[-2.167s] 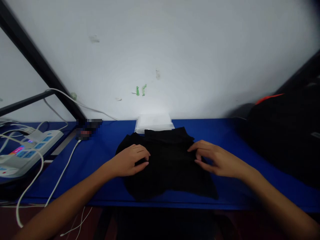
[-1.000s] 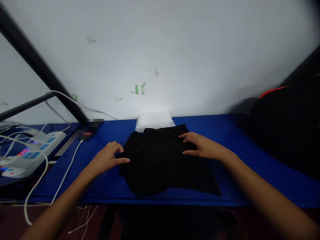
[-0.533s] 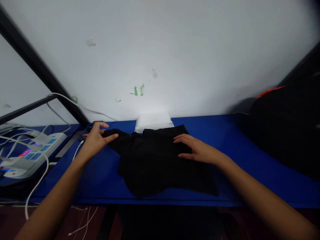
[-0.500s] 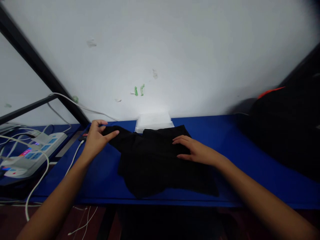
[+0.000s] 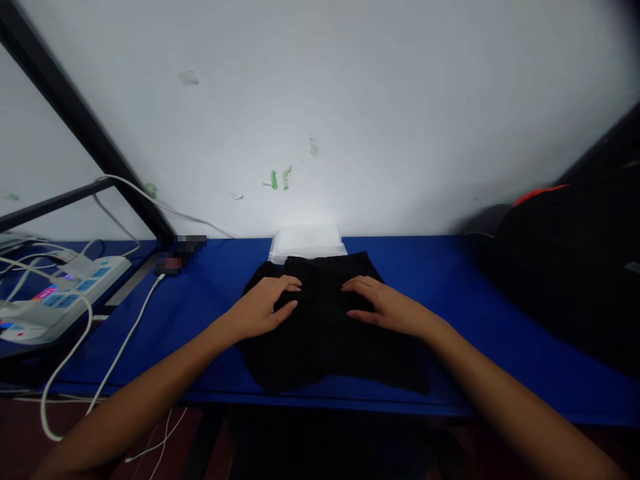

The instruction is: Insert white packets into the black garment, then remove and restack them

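Note:
A black cloth garment [image 5: 325, 340] lies on the blue table [image 5: 200, 360], near its front edge. My left hand [image 5: 263, 307] rests on the upper left part of the cloth, with its thumb and fingers apart. On the upper right part lies my right hand [image 5: 383, 307], palm down and fingers spread. Neither hand grips anything that shows. Folds in the dark cloth are hard to make out.
Behind the cloth, a white stack [image 5: 307, 241] stands against the wall. A power strip [image 5: 75, 293] with white cables is at the left, near a small dark device [image 5: 173, 261]. A large black bag [image 5: 570, 267] fills the right side.
My left hand has moved right, and the cloth's left end that it held out is now folded inward over the rest. My right hand has stayed almost in place.

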Tool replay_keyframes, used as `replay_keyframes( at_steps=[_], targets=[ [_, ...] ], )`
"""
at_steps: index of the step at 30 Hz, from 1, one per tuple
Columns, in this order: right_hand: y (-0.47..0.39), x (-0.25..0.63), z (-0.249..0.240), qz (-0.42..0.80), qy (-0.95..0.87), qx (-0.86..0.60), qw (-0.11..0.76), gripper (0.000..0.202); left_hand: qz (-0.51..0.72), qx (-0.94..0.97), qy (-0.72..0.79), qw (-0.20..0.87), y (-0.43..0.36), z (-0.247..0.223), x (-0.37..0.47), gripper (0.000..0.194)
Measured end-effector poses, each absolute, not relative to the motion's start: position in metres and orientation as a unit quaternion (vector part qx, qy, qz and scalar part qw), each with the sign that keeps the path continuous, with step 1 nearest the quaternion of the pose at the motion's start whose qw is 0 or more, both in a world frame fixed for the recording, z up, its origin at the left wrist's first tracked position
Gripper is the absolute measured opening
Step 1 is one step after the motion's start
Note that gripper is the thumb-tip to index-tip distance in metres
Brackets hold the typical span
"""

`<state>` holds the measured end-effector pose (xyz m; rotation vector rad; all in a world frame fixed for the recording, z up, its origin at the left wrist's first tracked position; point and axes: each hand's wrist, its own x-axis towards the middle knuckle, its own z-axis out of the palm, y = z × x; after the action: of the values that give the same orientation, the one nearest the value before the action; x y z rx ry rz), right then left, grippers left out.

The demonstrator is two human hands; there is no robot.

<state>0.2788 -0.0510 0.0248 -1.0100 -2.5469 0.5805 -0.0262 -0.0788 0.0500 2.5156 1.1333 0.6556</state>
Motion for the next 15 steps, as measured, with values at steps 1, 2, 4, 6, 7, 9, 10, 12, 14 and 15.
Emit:
replay_keyframes(
  at_steps=[1, 2, 4, 6, 7, 9, 10, 12, 14, 15],
  targets=[
    [-0.051, 0.279, 0.025, 0.204, -0.897, -0.354, 0.17, 0.04, 0.254, 0.866, 0.397, 0.164, -0.08, 0.052, -0.029, 0.024],
    [-0.051, 0.279, 0.025, 0.203, -0.897, -0.354, 0.171, 0.041, 0.287, 0.853, 0.402, 0.169, -0.082, 0.053, -0.033, 0.02],
    [-0.051, 0.279, 0.025, 0.199, -0.899, -0.352, 0.169, 0.042, 0.362, 0.817, 0.427, 0.138, -0.082, 0.053, -0.043, 0.013],
    [-0.051, 0.28, 0.025, 0.194, -0.901, -0.351, 0.166, 0.043, 0.398, 0.779, 0.479, 0.064, -0.081, 0.049, -0.054, 0.016],
    [-0.051, 0.28, 0.026, 0.194, -0.901, -0.351, 0.165, 0.043, 0.39, 0.766, 0.51, 0.032, -0.08, 0.046, -0.059, 0.019],
    [-0.051, 0.28, 0.026, 0.196, -0.9, -0.352, 0.167, 0.042, 0.338, 0.756, 0.56, 0.007, -0.079, 0.04, -0.067, 0.024],
    [-0.051, 0.28, 0.027, 0.197, -0.9, -0.351, 0.168, 0.042, 0.303, 0.76, 0.574, 0.015, -0.078, 0.036, -0.07, 0.026],
    [-0.051, 0.28, 0.027, 0.2, -0.899, -0.351, 0.168, 0.042, 0.245, 0.776, 0.58, 0.047, -0.077, 0.03, -0.072, 0.033],
    [-0.051, 0.28, 0.026, 0.202, -0.898, -0.353, 0.167, 0.042, 0.213, 0.789, 0.572, 0.064, -0.076, 0.027, -0.071, 0.039],
    [-0.051, 0.279, 0.026, 0.202, -0.898, -0.354, 0.165, 0.042, 0.207, 0.793, 0.57, 0.064, -0.076, 0.026, -0.069, 0.041]
  ],
)
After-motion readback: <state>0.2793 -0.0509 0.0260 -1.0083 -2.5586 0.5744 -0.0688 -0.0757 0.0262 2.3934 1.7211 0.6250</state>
